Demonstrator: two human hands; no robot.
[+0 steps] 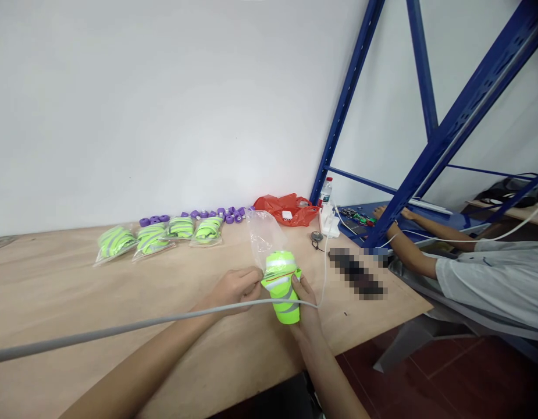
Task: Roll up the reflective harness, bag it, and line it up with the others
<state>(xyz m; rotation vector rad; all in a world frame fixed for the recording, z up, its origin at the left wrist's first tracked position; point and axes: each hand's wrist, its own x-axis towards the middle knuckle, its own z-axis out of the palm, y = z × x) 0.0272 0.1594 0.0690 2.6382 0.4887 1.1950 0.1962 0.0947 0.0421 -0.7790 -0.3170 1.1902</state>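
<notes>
Vest roll: the folded neon-yellow vest (282, 286) stands near the front edge of the wooden table (77, 302), long axis running away from the person, far end poking into the clear plastic bag (263, 234).
Right hand: right hand (307, 307) grips the roll from its right side, thumb over the front, fingers closed around it.
Left hand: left hand (236, 289) pinches the bag mouth just left of the roll, touching it.
Nearer hand: both on it; the right carries the roll.
Around: white cable (164, 319) crosses the wrists; four bagged vests (157, 237) and purple pieces (216, 214) sit well behind; another person's arm (410, 250) rests far right.

Red bag (286, 209) (crumpled), purple caps (154, 220)
</notes>
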